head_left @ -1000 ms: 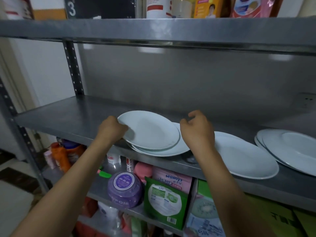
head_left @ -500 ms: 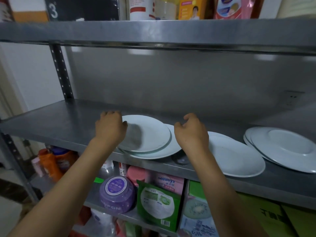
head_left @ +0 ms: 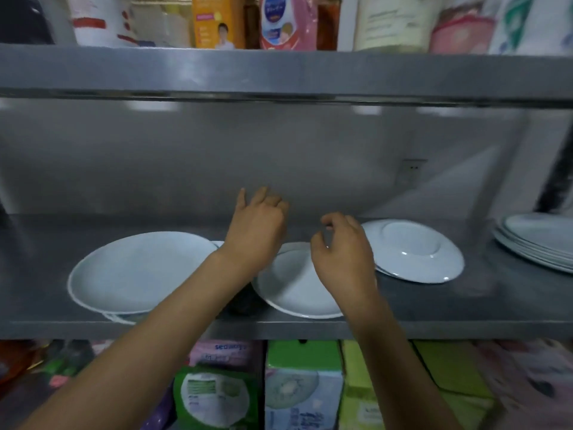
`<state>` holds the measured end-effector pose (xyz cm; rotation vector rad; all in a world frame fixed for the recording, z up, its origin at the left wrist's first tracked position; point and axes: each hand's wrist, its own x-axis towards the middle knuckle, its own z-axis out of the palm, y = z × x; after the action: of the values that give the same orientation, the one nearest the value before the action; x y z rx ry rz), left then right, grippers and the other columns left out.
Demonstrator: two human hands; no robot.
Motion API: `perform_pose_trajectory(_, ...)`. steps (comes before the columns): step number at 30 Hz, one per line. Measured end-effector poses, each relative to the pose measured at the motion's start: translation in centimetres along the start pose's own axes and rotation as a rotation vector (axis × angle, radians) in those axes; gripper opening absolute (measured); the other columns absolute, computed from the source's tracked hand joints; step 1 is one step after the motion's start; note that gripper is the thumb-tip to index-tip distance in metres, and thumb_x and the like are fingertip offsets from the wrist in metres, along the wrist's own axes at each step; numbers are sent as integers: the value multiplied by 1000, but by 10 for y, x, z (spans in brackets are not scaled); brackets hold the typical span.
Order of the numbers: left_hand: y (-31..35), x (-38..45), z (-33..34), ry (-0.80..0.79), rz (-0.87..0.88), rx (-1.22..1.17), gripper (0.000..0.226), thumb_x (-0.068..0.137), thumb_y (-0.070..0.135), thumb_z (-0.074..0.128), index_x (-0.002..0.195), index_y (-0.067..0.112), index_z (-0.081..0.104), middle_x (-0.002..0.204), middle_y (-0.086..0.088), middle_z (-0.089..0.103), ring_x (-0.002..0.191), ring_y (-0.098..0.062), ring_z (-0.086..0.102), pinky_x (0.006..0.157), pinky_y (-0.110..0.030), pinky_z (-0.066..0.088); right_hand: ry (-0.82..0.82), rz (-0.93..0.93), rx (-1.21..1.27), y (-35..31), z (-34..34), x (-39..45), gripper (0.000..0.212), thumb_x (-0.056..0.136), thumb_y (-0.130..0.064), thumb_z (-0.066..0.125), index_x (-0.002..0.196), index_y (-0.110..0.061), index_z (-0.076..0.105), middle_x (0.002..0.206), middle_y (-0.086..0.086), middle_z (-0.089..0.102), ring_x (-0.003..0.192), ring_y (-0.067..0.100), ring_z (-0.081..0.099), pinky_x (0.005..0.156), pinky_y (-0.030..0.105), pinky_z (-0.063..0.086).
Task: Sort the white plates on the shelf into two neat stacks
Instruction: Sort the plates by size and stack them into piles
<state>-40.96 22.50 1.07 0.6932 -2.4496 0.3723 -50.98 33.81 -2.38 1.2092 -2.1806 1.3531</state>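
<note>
Shelf [head_left: 465, 308]: grey metal, plates spread along it from left to right.
Left hand [head_left: 255, 231]: raised above the shelf between the left pile and the middle plate, fingers loosely spread and part curled, holding nothing.
Right hand [head_left: 341, 252]: over the far right part of the middle plate, fingers loosely curled, thumb and forefinger close together, nothing between them; touching the plate or not, cannot tell.
Left pile [head_left: 139, 271]: large white plate on top, rim of another showing under its front edge, left of and below the left hand.
Middle plate [head_left: 291, 287]: single white plate near the front edge, below and between both hands, partly hidden by both wrists.
Right pile [head_left: 412, 249]: deep-welled plate with a second rim under it, just right of the right hand.
Far pile [head_left: 539, 240]: several plates at the right edge of the view, well apart from both hands.
Lower shelf: green packet [head_left: 217, 395] and boxes, blurred.
</note>
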Motion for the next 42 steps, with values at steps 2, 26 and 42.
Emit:
perform_pose_trajectory(2, 21, 10, 5, 23, 99, -89, 5, 79, 5, 55, 83, 9, 56, 99, -12, 62, 112, -34, 51, 101, -54, 35, 84, 23, 9, 24, -17, 2, 29, 86, -17, 54, 113, -13, 61, 113, 6, 61, 108, 25, 55, 90, 41, 47)
perform_pose_trajectory(26, 226, 90, 70, -445, 546, -14, 44, 69, 44, 73, 96, 10, 62, 92, -7, 66, 78, -24, 59, 70, -34, 51, 426, 346, -97, 205, -96, -19, 27, 79, -8, 59, 105, -8, 63, 102, 10, 65, 98, 31, 59, 78, 37, 46)
perform_pose_trajectory(42, 209, 90, 42, 42, 288, -163, 37, 77, -9, 47, 112, 3, 56, 104, -19, 64, 89, -39, 60, 64, -39, 37, 336, 375, -143, 205, -101, -18, 25, 82, -10, 55, 106, -9, 61, 104, 9, 64, 99, 28, 57, 76, 34, 43)
